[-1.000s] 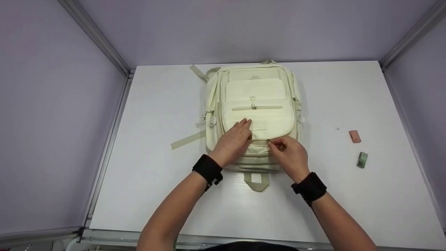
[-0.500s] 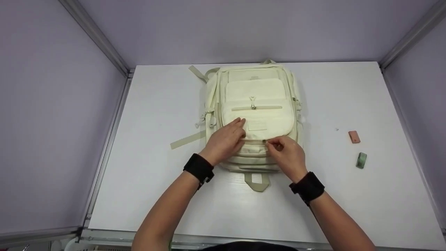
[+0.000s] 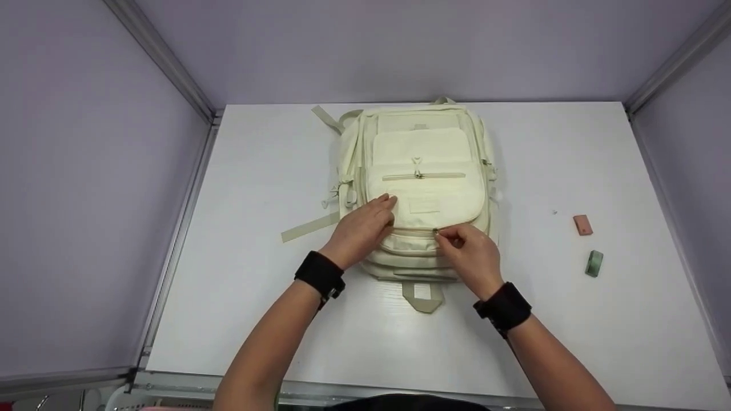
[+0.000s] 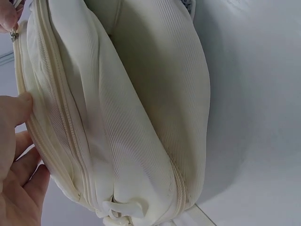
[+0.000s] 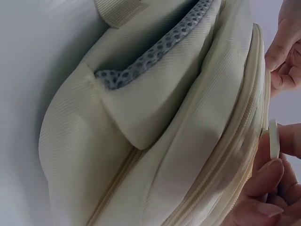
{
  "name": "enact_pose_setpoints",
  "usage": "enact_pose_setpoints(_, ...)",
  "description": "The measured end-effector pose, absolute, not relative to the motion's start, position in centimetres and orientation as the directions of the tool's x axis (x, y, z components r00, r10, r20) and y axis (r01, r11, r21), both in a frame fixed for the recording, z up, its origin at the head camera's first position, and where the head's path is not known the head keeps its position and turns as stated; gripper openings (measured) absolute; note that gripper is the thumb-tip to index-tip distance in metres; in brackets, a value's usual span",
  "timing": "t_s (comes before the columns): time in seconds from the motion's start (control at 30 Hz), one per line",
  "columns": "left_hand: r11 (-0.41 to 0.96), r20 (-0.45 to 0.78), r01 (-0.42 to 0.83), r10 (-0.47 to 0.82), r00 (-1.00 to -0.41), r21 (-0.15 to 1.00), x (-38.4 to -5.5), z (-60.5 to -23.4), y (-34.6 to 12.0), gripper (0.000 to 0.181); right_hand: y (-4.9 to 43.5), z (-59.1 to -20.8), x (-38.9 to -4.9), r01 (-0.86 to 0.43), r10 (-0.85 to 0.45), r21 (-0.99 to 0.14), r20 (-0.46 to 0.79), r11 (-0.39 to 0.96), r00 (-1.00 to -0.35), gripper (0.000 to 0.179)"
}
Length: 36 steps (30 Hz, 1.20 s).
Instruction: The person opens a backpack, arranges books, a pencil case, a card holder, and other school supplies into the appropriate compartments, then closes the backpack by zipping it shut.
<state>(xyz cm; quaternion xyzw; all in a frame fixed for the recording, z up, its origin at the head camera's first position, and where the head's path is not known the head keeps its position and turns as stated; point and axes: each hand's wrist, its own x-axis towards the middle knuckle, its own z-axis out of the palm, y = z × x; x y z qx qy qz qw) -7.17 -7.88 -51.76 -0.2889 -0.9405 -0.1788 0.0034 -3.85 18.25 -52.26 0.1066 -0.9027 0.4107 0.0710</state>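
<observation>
A cream backpack (image 3: 425, 148) lies front up on the white table, its top handle loop (image 3: 422, 308) toward the person. My right hand (image 3: 471, 254) pinches a pale zipper pull (image 5: 274, 139) between thumb and fingers, at the curved zipper along the front pocket's near edge. The metal zipper slider (image 4: 14, 36) shows by the fingertips in the left wrist view. To the left, my left hand (image 3: 362, 231) holds the same pocket edge. Its thumb (image 4: 21, 106) presses beside the zipper, and its other fingers lie over the pocket's front.
On the table's right side lie a small pink block (image 3: 582, 225) and a small green object (image 3: 594, 264). A tiny pale bit (image 3: 554, 212) is near them. A loose strap (image 3: 308, 227) sticks out left of the backpack. Grey panels enclose the back and sides.
The left hand has slid left along the pocket edge. The right hand has shifted slightly left with the zipper pull, mostly in the first half second. The backpack stays in place.
</observation>
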Motion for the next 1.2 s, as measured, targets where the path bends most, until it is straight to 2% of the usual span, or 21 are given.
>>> enact_pose_setpoints(0.2,0.778,0.104,0.526,0.526,-0.844,0.343,-7.1,-51.8,-7.6,0.008,16.9,-52.1,-3.7,-0.254,-0.143,-0.731,0.213,0.633,-0.967,0.006)
enact_pose_setpoints(0.4,0.770,0.135,0.541,0.529,-0.838,0.338,-6.9,-52.2,-7.3,0.007,13.6,-52.1,-3.9,-0.306,-0.209,-0.702,0.223,0.643,-0.952,0.009)
enact_pose_setpoints(0.6,0.774,0.167,0.558,0.533,-0.829,0.300,-6.4,-52.5,-7.0,0.011,12.5,-52.4,-4.3,-0.307,-0.220,-0.702,0.214,0.642,-0.952,0.008)
enact_pose_setpoints(0.73,0.772,0.253,0.586,0.533,-0.808,0.245,-6.1,-52.8,-6.5,0.018,12.5,-52.3,-4.4,-0.270,-0.218,-0.746,0.170,0.609,-0.961,0.009)
enact_pose_setpoints(0.83,0.768,0.353,0.605,0.518,-0.779,0.209,-5.8,-53.2,-6.1,0.015,12.7,-52.1,-4.5,-0.263,-0.242,-0.785,0.149,0.561,-0.959,0.012)
enact_pose_setpoints(0.93,0.760,0.445,0.618,0.491,-0.749,0.202,-5.5,-53.5,-6.1,0.011,13.2,-52.0,-4.5,-0.340,-0.284,-0.782,0.217,0.522,-0.934,0.011)
enact_pose_setpoints(1.0,0.749,0.486,0.625,0.470,-0.737,0.222,-5.3,-53.7,-6.2,0.009,13.6,-52.0,-4.7,-0.459,-0.318,-0.706,0.334,0.539,-0.888,0.010)
enact_pose_setpoints(1.1,0.733,0.528,0.625,0.431,-0.732,0.268,-5.0,-53.9,-6.5,0.010,14.2,-52.2,-5.2,-0.625,-0.374,-0.490,0.518,0.607,-0.769,0.010)
enact_pose_setpoints(1.2,0.735,0.545,0.604,0.384,-0.745,0.308,-4.7,-54.1,-6.8,0.013,14.5,-52.6,-5.9,-0.699,-0.442,-0.291,0.603,0.653,-0.664,0.013)
